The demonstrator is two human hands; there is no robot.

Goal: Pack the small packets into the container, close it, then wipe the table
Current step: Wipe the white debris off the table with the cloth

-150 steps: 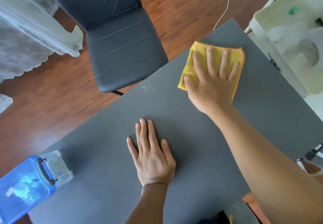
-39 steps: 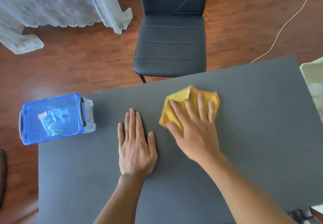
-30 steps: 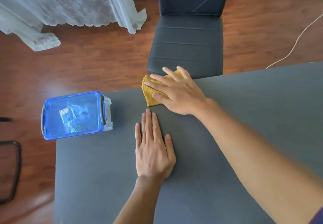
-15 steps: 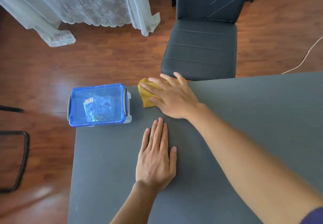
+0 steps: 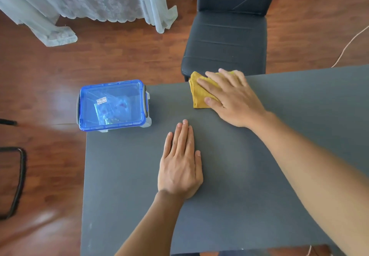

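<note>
1. The dark grey flat-topped bench point(image 5: 259, 175) carries every task item.
2. The clear plastic container with a blue clip-on lid point(image 5: 112, 104) stands at the far left corner of the bench, overhanging the left edge. The lid is on, with grey handles at both short ends.
3. Small clear plastic packets point(image 5: 111, 109), one bearing a white label, lie inside the container and show through the lid.
4. The folded yellow cloth point(image 5: 197, 93) lies at the far edge of the bench, to the right of the container and well apart from it.
5. The right hand point(image 5: 232, 99) lies palm down on the cloth. Its fingers point(image 5: 214, 78) are straight and spread, pressing the cloth flat and gripping nothing.
6. The left hand point(image 5: 180, 165) rests flat on the bare bench, nearer the person, between container and cloth. Its fingers are straight and close together and hold nothing.
7. A black padded chair point(image 5: 225, 42) stands on the reddish-brown wooden floor point(image 5: 119, 56) beyond the far edge, just behind the cloth.
8. White lace curtains point(image 5: 89, 2) hang to the floor at the upper left.
</note>
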